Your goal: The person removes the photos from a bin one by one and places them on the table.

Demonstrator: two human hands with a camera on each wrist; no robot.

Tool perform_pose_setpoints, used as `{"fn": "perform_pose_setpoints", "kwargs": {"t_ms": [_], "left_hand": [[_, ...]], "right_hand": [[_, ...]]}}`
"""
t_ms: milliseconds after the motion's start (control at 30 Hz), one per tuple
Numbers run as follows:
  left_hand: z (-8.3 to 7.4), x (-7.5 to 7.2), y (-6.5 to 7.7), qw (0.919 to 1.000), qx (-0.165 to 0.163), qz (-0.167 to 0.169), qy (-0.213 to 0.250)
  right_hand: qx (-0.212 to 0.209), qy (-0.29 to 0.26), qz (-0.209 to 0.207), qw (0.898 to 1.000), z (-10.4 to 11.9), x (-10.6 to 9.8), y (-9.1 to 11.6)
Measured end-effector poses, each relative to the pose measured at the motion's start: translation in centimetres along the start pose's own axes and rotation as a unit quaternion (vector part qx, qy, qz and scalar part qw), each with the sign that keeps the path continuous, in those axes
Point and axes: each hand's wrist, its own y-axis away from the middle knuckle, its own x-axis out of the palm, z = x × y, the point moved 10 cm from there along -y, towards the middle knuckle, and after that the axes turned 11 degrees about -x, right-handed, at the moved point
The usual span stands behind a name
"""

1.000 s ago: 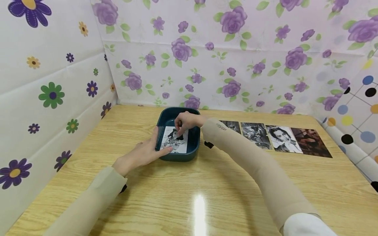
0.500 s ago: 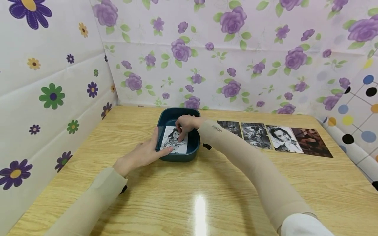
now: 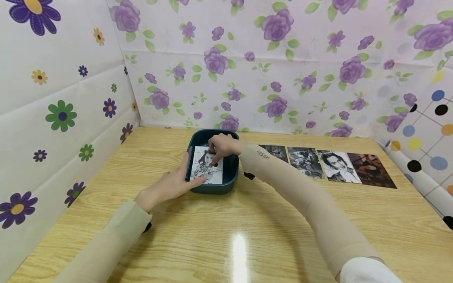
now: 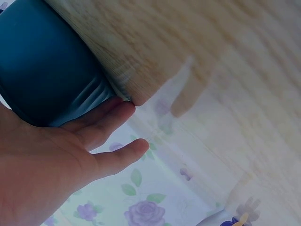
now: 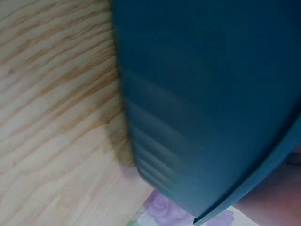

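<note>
A dark teal bin (image 3: 214, 189) stands on the wooden table, holding a black-and-white portrait photo card (image 3: 206, 171) of a person. My right hand (image 3: 223, 144) reaches in over the bin's right side, its fingers bent and fingertips at the card's face; I cannot tell whether they pinch it. My left hand (image 3: 170, 183) is at the bin's near left corner, thumb stretched over the front rim. In the left wrist view the straight fingers (image 4: 108, 125) lie along the bin's outer wall (image 4: 42, 61). Only the bin's outside and a blurred bit of hand show in the right wrist view.
Right of the bin, a row of several photo cards lies on the wooden table (image 3: 198, 236): two dark scenes, a bright portrait (image 3: 339, 166) and a brown card (image 3: 372, 170) at the end. Floral-covered walls (image 3: 247, 74) stand behind and to the left.
The right hand's fingertips have shifted slightly over the card, and the card's far edge now reaches farther back and left in the bin. The left hand stays in place.
</note>
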Motion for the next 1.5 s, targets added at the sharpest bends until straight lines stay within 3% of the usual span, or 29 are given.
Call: {"fn": "perform_pose_setpoints", "kwargs": {"t_ms": [333,733,833,933,1067,1233,1333,1500], "left_hand": [[0.2,0.3,0.0,1.0000,-0.003,0.001,0.002],[-0.2,0.0,0.0,1.0000,0.001,-0.002,-0.003],[-0.2,0.0,-0.1,1.0000,0.004,-0.003,0.000],[-0.1,0.0,-0.1,1.0000,0.004,-0.003,0.002],[0.0,0.1,-0.1,1.0000,0.000,0.002,0.005],[0.1,0.3,0.0,0.9999,-0.004,0.009,0.001],[0.1,0.3,-0.1,0.9999,-0.005,0.009,0.000],[0.2,0.2,-0.1,1.0000,-0.003,0.009,0.001]], "right_hand": [[-0.006,-0.015,-0.014,1.000,-0.6,0.5,-0.2],[-0.011,0.008,-0.015,1.000,-0.5,0.4,-0.2],[-0.031,-0.005,-0.029,0.999,-0.1,0.1,-0.3],[-0.046,-0.052,-0.042,0.997,0.2,-0.2,-0.3],[-0.032,-0.156,-0.062,0.985,0.0,-1.0,0.2],[-0.015,-0.271,-0.107,0.956,-1.2,-3.7,1.6],[-0.010,-0.312,-0.123,0.942,-2.4,-5.5,3.1],[-0.002,-0.346,-0.136,0.928,-4.5,-7.3,6.6]]}}
